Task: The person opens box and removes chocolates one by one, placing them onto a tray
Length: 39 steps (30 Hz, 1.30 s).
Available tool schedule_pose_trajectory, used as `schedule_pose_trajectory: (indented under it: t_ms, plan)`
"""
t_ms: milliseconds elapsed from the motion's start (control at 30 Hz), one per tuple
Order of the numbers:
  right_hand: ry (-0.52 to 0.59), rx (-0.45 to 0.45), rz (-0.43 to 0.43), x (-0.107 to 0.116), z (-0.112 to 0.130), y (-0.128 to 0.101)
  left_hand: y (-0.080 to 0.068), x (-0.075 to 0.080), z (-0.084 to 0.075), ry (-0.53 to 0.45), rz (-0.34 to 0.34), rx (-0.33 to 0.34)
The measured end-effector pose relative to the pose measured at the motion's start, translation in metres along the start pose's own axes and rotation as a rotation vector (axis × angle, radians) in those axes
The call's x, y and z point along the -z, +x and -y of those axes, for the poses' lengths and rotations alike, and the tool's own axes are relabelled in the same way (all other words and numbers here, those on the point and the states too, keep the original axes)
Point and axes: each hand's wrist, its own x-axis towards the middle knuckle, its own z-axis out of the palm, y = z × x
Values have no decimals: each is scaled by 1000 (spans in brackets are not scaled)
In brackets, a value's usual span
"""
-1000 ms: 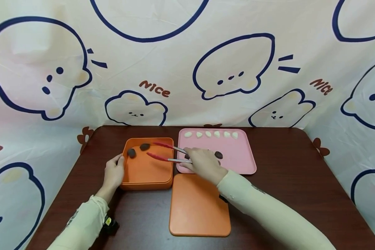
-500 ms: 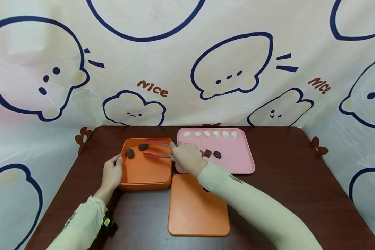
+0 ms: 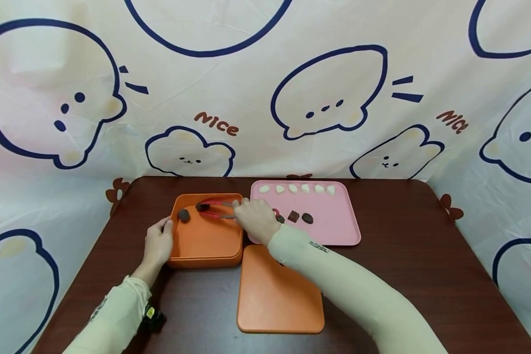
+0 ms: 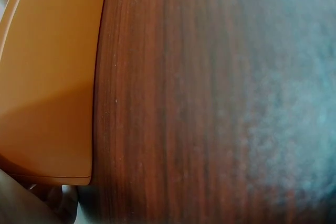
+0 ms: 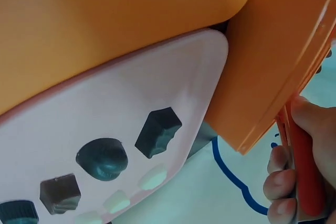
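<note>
My right hand grips a pair of tongs with red tips, reaching over the right wall of the orange box. The tips stand on either side of a dark chocolate at the back of the box; whether both touch it is too small to tell. Another dark chocolate lies by the left wall. My left hand holds the box's left side, thumb at the rim. In the right wrist view my fingers wrap the red tong handle.
Right of the box lies a pink tray with a row of white pieces along its back. Several dark chocolates sit on it, partly hidden by my hand in the head view. An orange lid lies in front on the brown table.
My right hand has moved left over the box, and the tong tips have drawn closer together around the back chocolate. The left hand stays at the box's side.
</note>
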Motion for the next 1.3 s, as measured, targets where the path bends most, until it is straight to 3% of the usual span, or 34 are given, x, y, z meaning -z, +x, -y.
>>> schedule_pose_trajectory:
  t_ms: [333, 600, 900, 1133, 1300]
  plan:
    - [-41, 30, -14, -2, 1, 2, 2, -1, -3, -6, 11, -3]
    - [30, 40, 30, -5, -2, -4, 1, -3, 0, -15, 8, 6]
    - [171, -11, 7, -4, -7, -12, 0, -1, 0, -6, -4, 3]
    - [203, -57, 9, 3, -13, -21, 0, 0, 0, -1, -22, -1]
    - [224, -74, -43, 5, -20, -33, 0, 0, 0, 0, -14, 4]
